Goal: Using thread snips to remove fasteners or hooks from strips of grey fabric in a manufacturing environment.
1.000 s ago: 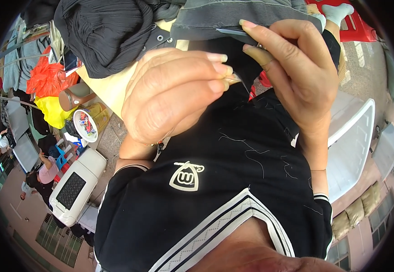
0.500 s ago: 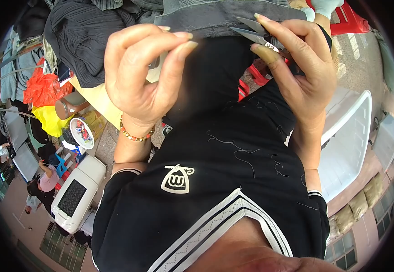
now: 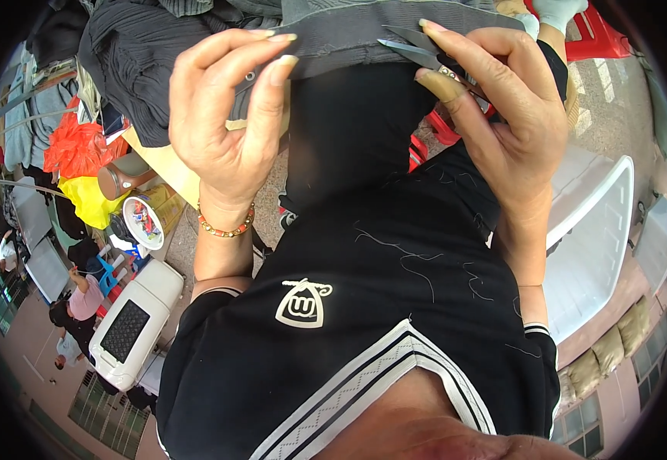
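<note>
My right hand (image 3: 513, 115) grips a small pair of thread snips (image 3: 418, 52) between thumb and fingers. The blades point left and stand a little apart. A yellowish wrap covers that thumb. My left hand (image 3: 222, 126), with a beaded bracelet at its wrist, is raised with thumb and fingertips apart; I see nothing in it. Across my lap beyond both hands lies a grey ribbed knit piece (image 3: 341, 34) with a seam along its near edge. The snips are over this edge, but whether they touch it I cannot tell.
A dark grey knit heap (image 3: 130, 69) lies at the far left. Nearby are a red plastic bag (image 3: 76, 146), a yellow bag (image 3: 92, 201), a brown cylinder (image 3: 122, 176) and a white tub (image 3: 144, 222). To the right stand a translucent bin (image 3: 590, 253) and a red stool (image 3: 598, 38).
My left thumb and fingertips have parted from a near pinch, and that hand has moved slightly left. My right hand with the snips has shifted slightly left and away.
</note>
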Motion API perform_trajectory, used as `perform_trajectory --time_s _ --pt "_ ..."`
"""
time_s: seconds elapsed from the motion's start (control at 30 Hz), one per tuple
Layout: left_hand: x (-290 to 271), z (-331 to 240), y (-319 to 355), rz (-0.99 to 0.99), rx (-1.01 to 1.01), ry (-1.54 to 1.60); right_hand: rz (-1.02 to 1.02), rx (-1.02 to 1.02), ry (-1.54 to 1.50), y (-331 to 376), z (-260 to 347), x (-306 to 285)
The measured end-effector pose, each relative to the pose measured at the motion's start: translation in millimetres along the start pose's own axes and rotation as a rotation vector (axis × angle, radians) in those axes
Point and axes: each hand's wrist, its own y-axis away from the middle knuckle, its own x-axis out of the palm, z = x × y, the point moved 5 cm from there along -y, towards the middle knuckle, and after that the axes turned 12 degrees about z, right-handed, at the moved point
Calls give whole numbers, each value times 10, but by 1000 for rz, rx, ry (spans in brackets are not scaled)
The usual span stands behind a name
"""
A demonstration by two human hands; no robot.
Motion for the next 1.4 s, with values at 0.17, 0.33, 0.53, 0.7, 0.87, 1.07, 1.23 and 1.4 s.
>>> perform_trajectory --time_s 0.17,0.33,0.53,0.7,0.87,1.07,1.23,1.4 --pt "59 3 -7 106 -21 -33 -15 -9 97 0 36 -14" --pt "115 210 63 149 -228 320 -29 -45 130 -45 81 -33" --pt "-1 24 -3 64 -31 59 56 -23 91 -50 92 3" --pt "370 -31 -219 184 -93 -4 3 3 40 -40 52 -21" --pt "582 204 -133 -607 655 529 -17 0 35 -7 38 -34" --pt "193 42 40 41 -148 449 -15 -61 16 -74 85 -42" --pt "188 231 166 -44 -314 748 115 -11 70 -154 196 16" --pt "93 138 68 126 -89 250 143 7 126 -171 197 40"
